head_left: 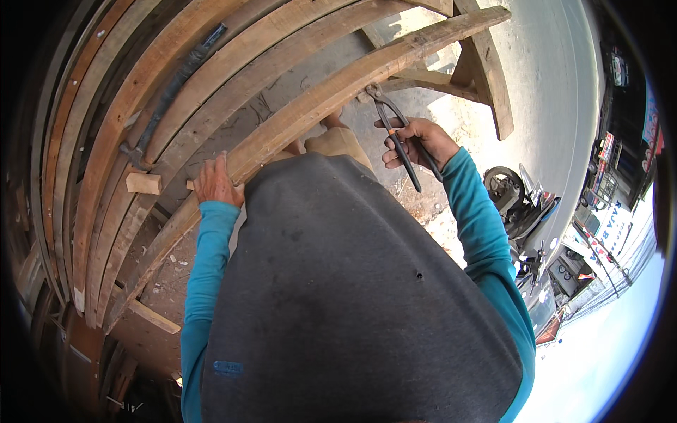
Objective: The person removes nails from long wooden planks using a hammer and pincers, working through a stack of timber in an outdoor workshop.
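Note:
A long wooden beam (310,106) slants across in front of me, from lower left to upper right. My left hand (217,185) lies over it near its middle, fingers across the top and thumb at the near edge. In my right hand (422,144) is a pair of pincers (387,114) with dark handles spread apart. Their jaws are at the beam's near edge; whether they grip anything is too small to tell. A hammer (173,92) with a dark wrapped handle rests on the beams to the left.
Several more wooden beams (113,134) lie side by side at the left. A small wood block (144,184) sits on them near the hammer. Wooden cross supports (486,77) stand at the upper right. A parked motorcycle (518,204) is on the right, beside a paved road (553,99).

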### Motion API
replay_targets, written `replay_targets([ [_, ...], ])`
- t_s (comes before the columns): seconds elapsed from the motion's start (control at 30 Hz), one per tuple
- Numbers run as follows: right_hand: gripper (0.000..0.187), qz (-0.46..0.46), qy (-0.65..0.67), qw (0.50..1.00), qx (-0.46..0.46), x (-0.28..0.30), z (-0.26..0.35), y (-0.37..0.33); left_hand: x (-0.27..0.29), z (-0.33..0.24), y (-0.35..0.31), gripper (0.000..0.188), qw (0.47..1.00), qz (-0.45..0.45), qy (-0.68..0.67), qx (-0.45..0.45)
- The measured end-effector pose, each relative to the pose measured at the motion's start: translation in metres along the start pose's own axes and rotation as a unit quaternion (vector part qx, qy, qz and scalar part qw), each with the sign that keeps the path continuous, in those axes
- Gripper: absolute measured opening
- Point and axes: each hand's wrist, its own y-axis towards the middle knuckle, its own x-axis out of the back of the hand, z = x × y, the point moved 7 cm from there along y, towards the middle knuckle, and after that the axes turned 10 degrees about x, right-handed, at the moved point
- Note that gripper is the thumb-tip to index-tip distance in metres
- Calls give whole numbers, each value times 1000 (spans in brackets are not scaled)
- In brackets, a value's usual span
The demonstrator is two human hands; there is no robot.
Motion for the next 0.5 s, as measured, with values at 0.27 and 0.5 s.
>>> replay_targets([
  [0.27, 19, -145, 126, 979, 74, -52, -43, 21, 6, -2, -1, 82, 999, -50, 13, -18],
  [0.5, 22, -333, -112, 867, 353, -51, -82, 74, 6, 0, 17, 80, 999, 47, 5, -8],
])
